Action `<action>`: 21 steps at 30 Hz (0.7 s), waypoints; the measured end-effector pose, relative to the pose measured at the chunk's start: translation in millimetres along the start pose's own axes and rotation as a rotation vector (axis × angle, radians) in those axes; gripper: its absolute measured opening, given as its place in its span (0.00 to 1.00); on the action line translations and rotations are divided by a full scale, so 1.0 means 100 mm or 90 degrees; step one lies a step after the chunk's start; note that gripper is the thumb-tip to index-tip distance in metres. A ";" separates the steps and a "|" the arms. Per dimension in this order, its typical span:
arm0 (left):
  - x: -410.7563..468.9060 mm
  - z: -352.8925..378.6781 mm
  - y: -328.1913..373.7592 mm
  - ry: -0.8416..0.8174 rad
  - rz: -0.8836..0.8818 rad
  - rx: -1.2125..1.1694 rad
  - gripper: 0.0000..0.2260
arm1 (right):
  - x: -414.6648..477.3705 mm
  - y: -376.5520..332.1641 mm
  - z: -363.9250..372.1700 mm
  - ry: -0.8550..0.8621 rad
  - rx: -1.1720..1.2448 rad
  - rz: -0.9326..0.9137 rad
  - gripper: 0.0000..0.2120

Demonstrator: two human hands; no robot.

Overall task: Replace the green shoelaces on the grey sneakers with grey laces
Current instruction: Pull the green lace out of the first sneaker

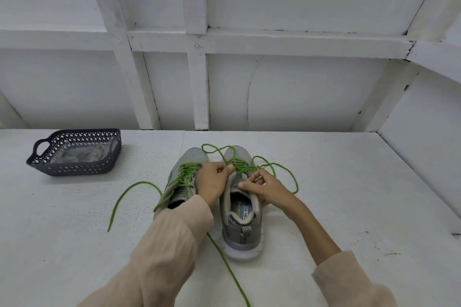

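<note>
Two grey sneakers stand side by side on the white table, toes pointing away from me. The left sneaker [185, 168] has its green lace [185, 173] threaded, with loose ends trailing left and toward me. The right sneaker [240, 222] has a green lace [274, 167] partly pulled out, looping over its toe and off to the right. My left hand [213, 182] pinches that lace at the upper eyelets. My right hand [267, 188] grips the right side of the shoe's collar, thumb lying across the tongue. No grey laces are plainly visible.
A dark perforated basket [74, 168] holding a clear plastic packet sits at the back left of the table. A white panelled wall [224, 82] rises behind the table, and another white wall closes in on the right.
</note>
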State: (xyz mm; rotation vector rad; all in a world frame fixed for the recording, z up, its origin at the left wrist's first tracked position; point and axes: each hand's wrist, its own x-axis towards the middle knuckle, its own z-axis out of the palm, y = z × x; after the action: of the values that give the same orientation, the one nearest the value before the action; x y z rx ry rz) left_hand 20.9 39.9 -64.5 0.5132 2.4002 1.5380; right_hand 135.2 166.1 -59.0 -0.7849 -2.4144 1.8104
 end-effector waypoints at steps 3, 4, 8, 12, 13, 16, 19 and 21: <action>-0.01 -0.03 0.14 0.202 -0.008 -0.180 0.09 | 0.00 0.00 0.00 -0.004 -0.003 -0.001 0.21; -0.01 -0.05 0.18 0.226 -0.004 -0.232 0.08 | 0.00 0.01 -0.01 -0.006 -0.003 -0.001 0.21; 0.01 0.03 0.06 0.050 -0.028 -0.114 0.07 | 0.01 0.01 -0.01 -0.011 0.000 0.001 0.21; -0.07 0.06 0.13 0.202 -0.013 -0.214 0.06 | 0.02 0.03 -0.01 -0.011 0.004 0.000 0.22; -0.08 0.03 0.18 0.231 -0.003 -0.265 0.06 | 0.02 0.03 -0.01 -0.011 0.004 0.000 0.22; -0.04 0.06 0.11 0.127 -0.011 -0.213 0.08 | 0.03 0.03 -0.01 -0.011 0.000 -0.002 0.22; -0.03 0.09 0.04 0.034 -0.042 -0.143 0.11 | 0.03 0.03 -0.02 -0.014 0.003 -0.002 0.22; -0.03 0.04 0.12 0.164 -0.031 -0.223 0.08 | 0.03 0.04 -0.02 -0.016 0.006 -0.005 0.22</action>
State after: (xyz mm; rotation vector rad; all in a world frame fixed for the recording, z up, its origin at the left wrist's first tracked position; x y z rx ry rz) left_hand 27.2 46.3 -54.6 0.1905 2.2163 2.0524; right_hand 134.5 170.4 -62.8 -0.7550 -2.4185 1.8389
